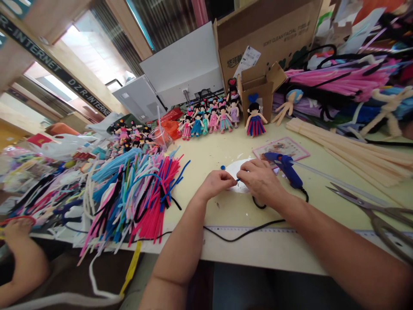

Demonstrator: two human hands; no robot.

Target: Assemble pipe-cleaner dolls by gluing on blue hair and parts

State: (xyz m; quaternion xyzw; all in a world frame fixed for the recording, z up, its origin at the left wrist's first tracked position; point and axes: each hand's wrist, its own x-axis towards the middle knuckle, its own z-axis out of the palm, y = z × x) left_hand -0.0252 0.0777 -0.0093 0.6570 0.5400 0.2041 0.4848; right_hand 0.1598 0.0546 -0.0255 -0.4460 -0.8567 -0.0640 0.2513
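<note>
Over a white round sheet (232, 168) on the table, my left hand (217, 183) and my right hand (258, 176) meet with pinched fingers. A small blue piece (238, 179) shows between their fingertips, and both hands seem to grip it. Just left of the sheet lies a small blue disc (223, 167). Beside my right hand rests a blue glue gun (287, 168), its nozzle end close to my knuckles. Under the gun is a pink-edged card (295, 150) with small items.
Pipe cleaners (129, 189) are heaped at the left, small dolls (213, 118) stand at the back. Scissors (371, 206) and beige strips (348, 148) lie at the right. A black cable (238, 237) crosses the front. Another person's arm (24, 258) is at far left.
</note>
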